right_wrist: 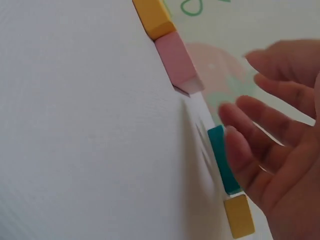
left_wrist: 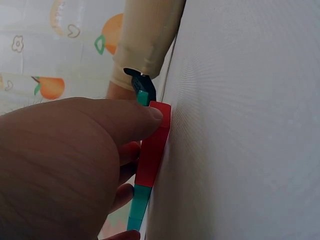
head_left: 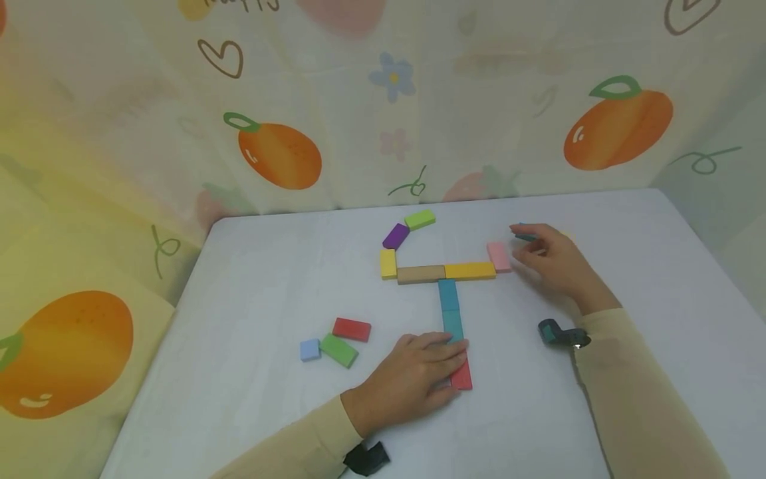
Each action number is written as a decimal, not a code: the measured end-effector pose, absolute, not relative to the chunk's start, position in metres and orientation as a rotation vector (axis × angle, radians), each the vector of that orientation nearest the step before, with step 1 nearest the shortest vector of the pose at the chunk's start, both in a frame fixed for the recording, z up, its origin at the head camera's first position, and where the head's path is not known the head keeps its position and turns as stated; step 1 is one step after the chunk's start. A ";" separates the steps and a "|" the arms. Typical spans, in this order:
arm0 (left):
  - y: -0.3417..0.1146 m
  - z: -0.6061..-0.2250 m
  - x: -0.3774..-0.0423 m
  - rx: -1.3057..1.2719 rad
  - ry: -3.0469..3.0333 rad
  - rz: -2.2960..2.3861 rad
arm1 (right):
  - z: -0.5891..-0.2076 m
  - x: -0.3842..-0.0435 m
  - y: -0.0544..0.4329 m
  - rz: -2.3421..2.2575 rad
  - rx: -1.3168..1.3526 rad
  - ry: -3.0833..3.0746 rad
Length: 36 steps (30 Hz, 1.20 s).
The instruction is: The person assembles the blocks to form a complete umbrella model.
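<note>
My left hand (head_left: 413,372) rests over the lower end of a column of blocks. Its fingers lie across the red block (head_left: 461,377) and reach the teal block (head_left: 453,324) above it. In the left wrist view the thumb touches the end of the red block (left_wrist: 154,150). My right hand (head_left: 553,261) hovers at the back right, fingers spread and loosely bent in the right wrist view. Just past its fingers a teal block (right_wrist: 223,160) stands by a yellow block (right_wrist: 239,216). Left of that hand lies a pink block (head_left: 499,257), touching the row's yellow-orange block (head_left: 469,271).
Left of the row, a tan block (head_left: 421,274), a yellow block (head_left: 388,264), a purple block (head_left: 396,236) and a lime block (head_left: 420,219) continue a curve. Loose red (head_left: 352,329), green (head_left: 339,350) and light blue (head_left: 310,350) blocks lie on the white table (head_left: 251,299).
</note>
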<state>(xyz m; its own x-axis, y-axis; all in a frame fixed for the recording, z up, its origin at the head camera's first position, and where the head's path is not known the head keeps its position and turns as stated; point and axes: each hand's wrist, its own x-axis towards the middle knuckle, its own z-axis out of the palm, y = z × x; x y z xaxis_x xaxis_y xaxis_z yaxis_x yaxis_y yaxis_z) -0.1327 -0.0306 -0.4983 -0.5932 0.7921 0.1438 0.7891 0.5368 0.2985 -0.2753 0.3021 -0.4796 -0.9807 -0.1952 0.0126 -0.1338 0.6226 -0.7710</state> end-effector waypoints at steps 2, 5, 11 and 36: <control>-0.030 -0.499 -0.133 1.415 2.749 0.524 | -0.477 -0.275 0.307 -1.329 -0.247 2.827; -0.030 -0.499 -0.132 1.415 2.755 0.527 | -0.474 -0.275 0.314 -1.385 -0.133 2.891; -0.031 -0.498 -0.131 1.421 2.766 0.531 | -0.478 -0.279 0.329 -1.448 0.056 2.941; -0.031 -0.495 -0.120 1.423 2.757 0.554 | -0.478 -0.316 0.324 -0.787 -0.169 2.950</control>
<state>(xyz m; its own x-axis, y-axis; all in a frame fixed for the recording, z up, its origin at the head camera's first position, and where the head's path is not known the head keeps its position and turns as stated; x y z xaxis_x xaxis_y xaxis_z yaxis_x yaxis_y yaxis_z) -0.1201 -0.0307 -0.4954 -0.5922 0.7881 0.1680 0.7918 0.5303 0.3029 -0.3156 0.3245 -0.4781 -0.9904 -0.1278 -0.0526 -0.0847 0.8617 -0.5003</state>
